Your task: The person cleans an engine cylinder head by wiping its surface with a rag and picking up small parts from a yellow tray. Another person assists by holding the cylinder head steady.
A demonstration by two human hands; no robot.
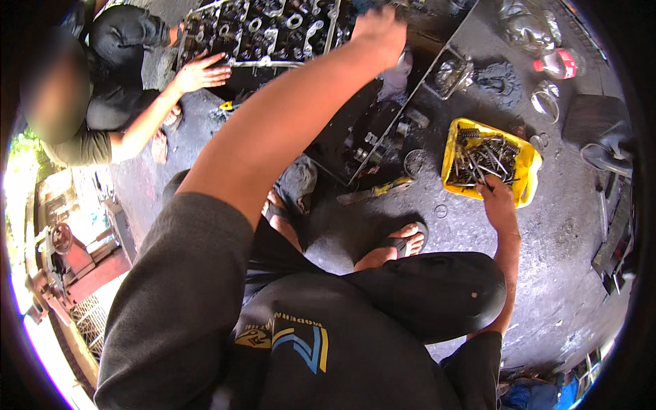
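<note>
My left hand (379, 34) is stretched far forward over the metal tray, just right of a greasy engine cylinder head (294, 41). Motion smears its fingers, so their grip does not show. Low on the right, my right hand (500, 203) reaches over the near rim of a yellow plastic container (529, 171). Its fingers are closed among the metal parts inside; what they pinch is too small to make out. Coil springs (470, 134) and long-stemmed engine valves (488, 160) fill that container.
Another person's hand (201, 74) rests by the cylinder head's left end. Before me, the dark tray (342, 137) holds small parts. A yellow-handled tool (379, 191) lies near my feet. Farther right are a rag (502, 78), a red-labelled bottle (562, 63) and clear plastic bottles (523, 27).
</note>
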